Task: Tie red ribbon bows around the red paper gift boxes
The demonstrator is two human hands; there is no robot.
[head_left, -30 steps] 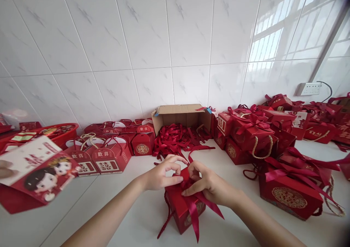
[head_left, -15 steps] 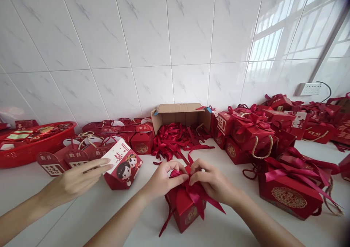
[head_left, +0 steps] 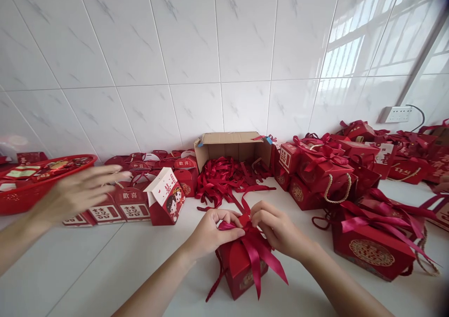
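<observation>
A small red gift box stands in front of me with a satin ribbon gathered at its top, two tails hanging over the front. My left hand pinches the ribbon from the left, thumb and forefinger pressed at the knot. From the right, my right hand has its bent fingers closed on the ribbon at the same spot; the fingertips are partly hidden. A dark red cord dangles from the box's left side.
Another person's hand reaches in over red boxes on the left, near a red basin. A cardboard box spilling ribbons stands by the wall. Ribboned boxes crowd the right.
The other person's hand has let go of the white-and-red box, now standing in the row, and moved left. My right hand has shifted slightly up and right at the ribbon.
</observation>
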